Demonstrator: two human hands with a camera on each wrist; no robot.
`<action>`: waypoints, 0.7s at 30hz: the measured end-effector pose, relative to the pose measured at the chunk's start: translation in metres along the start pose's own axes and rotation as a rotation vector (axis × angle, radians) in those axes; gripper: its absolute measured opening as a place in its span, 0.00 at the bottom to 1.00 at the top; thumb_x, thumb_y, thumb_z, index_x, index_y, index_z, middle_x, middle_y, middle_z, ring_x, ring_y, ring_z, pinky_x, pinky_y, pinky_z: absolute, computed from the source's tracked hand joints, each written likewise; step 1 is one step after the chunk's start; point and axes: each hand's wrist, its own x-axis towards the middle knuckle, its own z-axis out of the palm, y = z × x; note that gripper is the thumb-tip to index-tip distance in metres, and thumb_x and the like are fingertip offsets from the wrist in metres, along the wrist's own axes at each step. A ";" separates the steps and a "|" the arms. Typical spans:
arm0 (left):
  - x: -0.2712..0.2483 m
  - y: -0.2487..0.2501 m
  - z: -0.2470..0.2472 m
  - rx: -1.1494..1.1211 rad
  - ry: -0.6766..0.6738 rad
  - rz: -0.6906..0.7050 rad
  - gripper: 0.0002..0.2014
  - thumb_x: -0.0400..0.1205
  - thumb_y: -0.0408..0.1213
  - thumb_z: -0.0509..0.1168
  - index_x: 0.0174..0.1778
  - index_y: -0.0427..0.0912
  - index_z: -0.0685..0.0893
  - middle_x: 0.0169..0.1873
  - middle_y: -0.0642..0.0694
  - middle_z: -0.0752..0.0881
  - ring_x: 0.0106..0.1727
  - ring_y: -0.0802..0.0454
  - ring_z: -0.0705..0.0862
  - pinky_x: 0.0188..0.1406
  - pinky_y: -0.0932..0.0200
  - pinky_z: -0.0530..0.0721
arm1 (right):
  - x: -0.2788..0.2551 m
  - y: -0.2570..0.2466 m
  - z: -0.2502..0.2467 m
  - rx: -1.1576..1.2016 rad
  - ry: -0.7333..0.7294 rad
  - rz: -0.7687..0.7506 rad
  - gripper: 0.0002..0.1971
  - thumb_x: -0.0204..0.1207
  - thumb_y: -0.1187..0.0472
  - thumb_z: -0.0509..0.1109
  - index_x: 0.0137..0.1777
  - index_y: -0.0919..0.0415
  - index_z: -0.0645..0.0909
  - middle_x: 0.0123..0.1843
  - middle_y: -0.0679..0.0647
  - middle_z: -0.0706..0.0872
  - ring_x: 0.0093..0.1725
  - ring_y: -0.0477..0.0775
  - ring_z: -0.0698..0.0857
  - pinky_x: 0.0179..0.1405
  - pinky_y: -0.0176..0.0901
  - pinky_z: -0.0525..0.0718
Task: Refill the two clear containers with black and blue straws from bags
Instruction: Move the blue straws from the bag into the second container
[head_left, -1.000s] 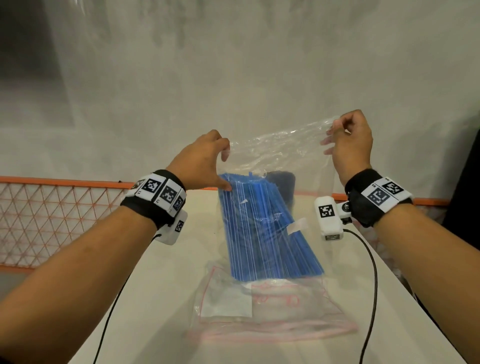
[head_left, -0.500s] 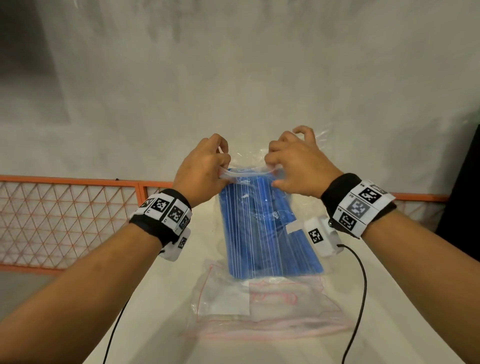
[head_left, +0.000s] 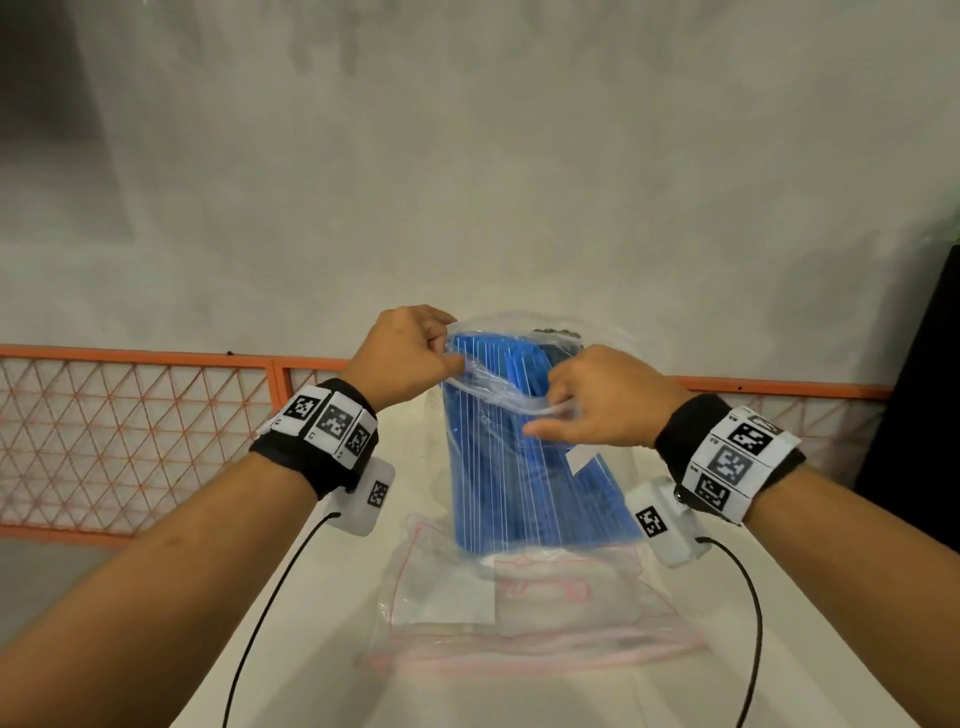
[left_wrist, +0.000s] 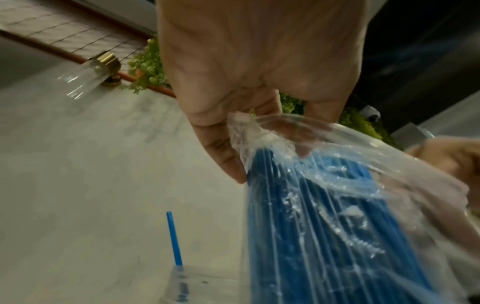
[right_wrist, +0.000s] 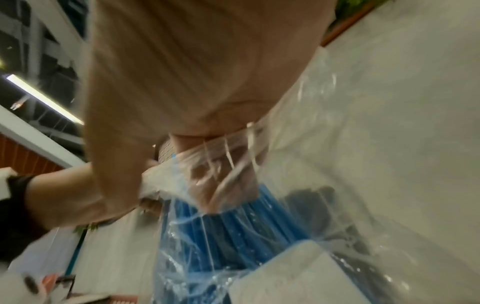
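Observation:
A clear plastic bag (head_left: 524, 457) full of blue straws (head_left: 498, 467) stands upright on the white table (head_left: 332, 649), held up between both hands. My left hand (head_left: 410, 353) pinches the bag's mouth at its left corner (left_wrist: 239, 127). My right hand (head_left: 587, 400) grips the near lip of the mouth, fingers curled into the plastic (right_wrist: 221, 164). Dark straw tops (head_left: 553, 331) show behind the blue ones. In the left wrist view a clear container (left_wrist: 197, 286) with a single blue straw (left_wrist: 174, 238) stands below.
A flat zip bag with pink edging (head_left: 519, 623) lies on the table in front of the straw bag. An orange mesh fence (head_left: 130, 436) runs along the table's far side. A dark panel (head_left: 924, 441) stands at the right. Black cables (head_left: 270, 613) trail from both wrists.
The hands came together from wide apart on the bag's top and lowered. The right hand has now pulled the near lip down and toward me, spreading the mouth.

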 end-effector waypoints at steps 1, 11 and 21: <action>0.000 0.000 0.000 -0.026 0.011 -0.013 0.19 0.69 0.27 0.74 0.19 0.40 0.72 0.47 0.44 0.89 0.54 0.50 0.88 0.50 0.55 0.86 | -0.004 0.001 -0.001 0.109 0.008 0.034 0.32 0.75 0.31 0.56 0.33 0.59 0.85 0.31 0.57 0.85 0.29 0.56 0.80 0.33 0.50 0.77; 0.003 0.008 0.002 -0.276 -0.162 -0.213 0.39 0.69 0.19 0.73 0.71 0.53 0.69 0.66 0.42 0.78 0.53 0.41 0.87 0.51 0.48 0.89 | 0.001 0.023 -0.001 0.107 0.466 0.279 0.43 0.52 0.50 0.86 0.67 0.50 0.69 0.64 0.51 0.70 0.63 0.55 0.72 0.60 0.47 0.70; 0.000 0.016 0.017 -0.436 -0.281 -0.251 0.35 0.74 0.19 0.68 0.75 0.51 0.74 0.60 0.46 0.85 0.58 0.49 0.86 0.56 0.56 0.86 | 0.002 0.036 0.032 1.074 -0.103 0.321 0.63 0.61 0.75 0.82 0.85 0.41 0.44 0.80 0.50 0.68 0.72 0.50 0.73 0.64 0.39 0.78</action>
